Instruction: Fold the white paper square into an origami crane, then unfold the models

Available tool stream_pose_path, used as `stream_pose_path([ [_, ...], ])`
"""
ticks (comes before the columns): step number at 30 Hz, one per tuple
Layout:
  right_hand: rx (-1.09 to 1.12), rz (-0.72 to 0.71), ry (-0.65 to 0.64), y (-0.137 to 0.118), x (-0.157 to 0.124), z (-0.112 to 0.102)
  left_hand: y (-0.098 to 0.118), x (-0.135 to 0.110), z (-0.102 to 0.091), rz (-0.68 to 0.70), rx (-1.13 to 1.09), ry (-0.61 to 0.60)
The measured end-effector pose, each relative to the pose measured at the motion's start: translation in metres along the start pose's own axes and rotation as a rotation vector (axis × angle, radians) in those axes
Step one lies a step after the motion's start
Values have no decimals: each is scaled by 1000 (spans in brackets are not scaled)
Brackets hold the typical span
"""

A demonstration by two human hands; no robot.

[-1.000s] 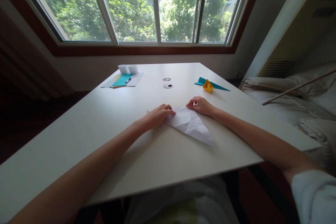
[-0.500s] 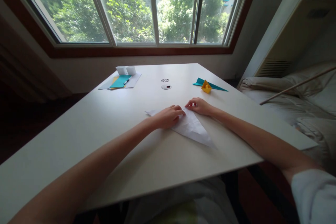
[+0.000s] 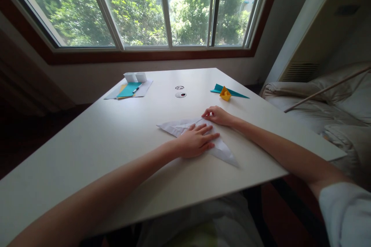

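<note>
Working over a white table (image 3: 95, 139) below the grip. Holding folded white paper (image 3: 223, 150) directly under it, with teal folded paper (image 3: 236, 93) farther off. Laying left hand (image 3: 194, 141) flat, with fingers apart; clamping the paper's far edge in right hand (image 3: 217, 115). Facing a yellow boat (image 3: 225, 94) beyond.

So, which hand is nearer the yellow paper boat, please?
Right: the right hand is just short of the boat; the left hand, on the folded paper, is farther back and left.
</note>
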State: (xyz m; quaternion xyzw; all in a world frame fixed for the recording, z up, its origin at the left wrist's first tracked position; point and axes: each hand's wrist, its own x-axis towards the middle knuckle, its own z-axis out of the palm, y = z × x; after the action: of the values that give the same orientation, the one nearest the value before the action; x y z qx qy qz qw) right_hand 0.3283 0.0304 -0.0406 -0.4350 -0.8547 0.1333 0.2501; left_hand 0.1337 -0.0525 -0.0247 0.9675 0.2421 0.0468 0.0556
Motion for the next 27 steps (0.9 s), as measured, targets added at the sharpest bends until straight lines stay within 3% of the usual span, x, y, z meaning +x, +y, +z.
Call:
stream_pose_path([
  [8, -14, 0, 0, 0, 0, 0, 7, -1, -4, 11, -35, -118],
  [13, -33, -4, 3, 3, 0, 1, 23, 0, -6, 81, -105, -167],
  [27, -22, -10, -1, 4, 1, 3, 66, 0, -4, 181, -191, -155],
])
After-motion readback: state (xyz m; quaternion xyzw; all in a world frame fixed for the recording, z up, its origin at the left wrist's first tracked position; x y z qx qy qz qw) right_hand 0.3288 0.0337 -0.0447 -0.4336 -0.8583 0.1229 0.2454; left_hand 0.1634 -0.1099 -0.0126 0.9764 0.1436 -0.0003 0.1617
